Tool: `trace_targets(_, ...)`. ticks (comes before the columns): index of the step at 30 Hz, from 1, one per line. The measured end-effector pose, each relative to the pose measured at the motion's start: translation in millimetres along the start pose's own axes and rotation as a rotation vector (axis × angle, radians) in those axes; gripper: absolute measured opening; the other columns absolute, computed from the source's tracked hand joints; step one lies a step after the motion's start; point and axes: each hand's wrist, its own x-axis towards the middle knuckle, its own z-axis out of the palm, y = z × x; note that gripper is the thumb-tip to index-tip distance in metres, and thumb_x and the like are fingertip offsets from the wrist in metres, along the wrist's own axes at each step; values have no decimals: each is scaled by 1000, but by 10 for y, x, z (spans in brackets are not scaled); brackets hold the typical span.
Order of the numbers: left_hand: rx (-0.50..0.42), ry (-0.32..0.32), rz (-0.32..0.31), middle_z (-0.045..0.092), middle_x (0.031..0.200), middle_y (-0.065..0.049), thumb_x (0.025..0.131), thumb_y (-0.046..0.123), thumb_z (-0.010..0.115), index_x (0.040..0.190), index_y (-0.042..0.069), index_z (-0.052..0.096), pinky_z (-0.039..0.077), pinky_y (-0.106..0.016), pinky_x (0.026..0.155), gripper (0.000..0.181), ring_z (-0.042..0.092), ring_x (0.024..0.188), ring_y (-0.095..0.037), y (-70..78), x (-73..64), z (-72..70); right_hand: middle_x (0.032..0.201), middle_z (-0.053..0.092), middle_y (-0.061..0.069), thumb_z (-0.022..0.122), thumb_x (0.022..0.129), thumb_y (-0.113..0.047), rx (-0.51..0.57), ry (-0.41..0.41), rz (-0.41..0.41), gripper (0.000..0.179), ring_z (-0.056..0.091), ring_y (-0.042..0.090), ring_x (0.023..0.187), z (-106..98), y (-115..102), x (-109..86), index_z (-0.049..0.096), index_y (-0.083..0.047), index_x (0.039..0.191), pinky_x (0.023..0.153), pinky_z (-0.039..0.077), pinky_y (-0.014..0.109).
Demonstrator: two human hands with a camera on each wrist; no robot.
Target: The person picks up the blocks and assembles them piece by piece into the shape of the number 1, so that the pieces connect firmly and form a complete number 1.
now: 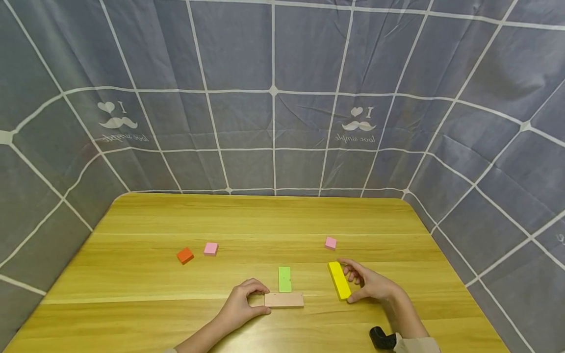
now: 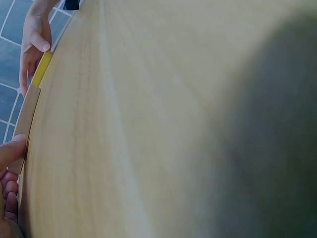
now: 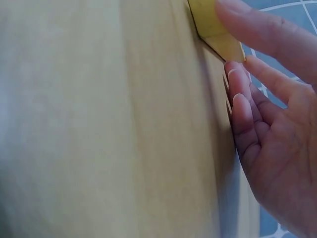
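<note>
One flat, pale tan rectangular block [image 1: 284, 300] lies on a wood-grained desk [image 1: 265, 220], its left end gripped between the thumb and fingers of the left hand [image 1: 238, 305], the rest projecting to their right. The right hand [image 1: 372, 285] grasps a long, bright yellow block [image 1: 339, 281] from its right side, index finger at the far end, thumb at the near end. A flat light-green block [image 1: 284, 279] lies just beyond the tan one.
</note>
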Motion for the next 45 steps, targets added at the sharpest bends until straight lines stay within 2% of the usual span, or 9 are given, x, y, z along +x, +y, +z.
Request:
trace_targets(6,-8,9,9,62,91,-3,64,16,81,91,7,66,50,-25,75,32,58,83,-16,-2,-3,1,103,35,19,76,72,-7,-19,9,13,86,33,20,80,12,-3,15,22,5,138,61,29,27)
trace_targets(12,4,15,9,62,88,-10,62,0,80,88,-2,64,50,-27,73,30,57,79,-23,265,9,-59,103,37,17,78,71,-8,-51,36,14,86,36,19,80,25,14,14,24,4,137,60,30,26)
trace_targets(17,7,5,-1,62,87,-11,62,-2,79,87,-3,64,51,-28,73,29,57,79,-25,419,12,-107,102,39,17,78,70,-10,-68,51,6,86,37,19,79,45,30,14,24,5,136,59,30,26)
trace_targets(24,-2,5,0,62,88,-11,63,0,80,88,-1,64,50,-29,73,30,57,79,-26,271,3,-61,100,40,15,79,68,-13,-94,75,-11,85,38,18,79,71,67,23,27,5,133,59,32,25)
trace_targets(29,7,5,-5,62,90,-4,64,10,81,90,5,65,50,-26,74,31,57,81,-18,58,-10,-11,98,38,15,80,66,-11,-69,84,-24,84,38,20,79,96,73,42,28,3,130,62,34,26)
trace_targets(34,-15,5,3,62,91,0,65,18,81,90,9,66,49,-24,75,31,55,82,-11,-9,-13,-3,97,39,19,80,64,-8,-41,105,-46,84,38,23,80,117,59,69,28,4,129,65,35,28)
trace_targets(39,-5,14,22,62,90,3,65,19,82,90,11,66,49,-23,75,30,56,82,-11,-13,-4,7,96,39,22,80,63,-7,1,144,-23,84,39,24,80,128,14,133,28,0,129,62,33,31)
trace_targets(41,-1,17,26,62,89,0,64,13,82,89,8,66,50,-25,75,30,57,81,-16,84,1,-10,96,38,22,80,63,-7,12,161,2,84,39,25,81,132,-14,172,28,-3,130,63,32,31)
trace_targets(45,5,19,29,62,86,-8,62,1,80,87,1,65,51,-28,73,30,58,79,-25,312,12,-64,97,40,21,80,63,-6,-23,165,-45,85,40,29,82,115,-77,283,28,-3,130,64,36,30)
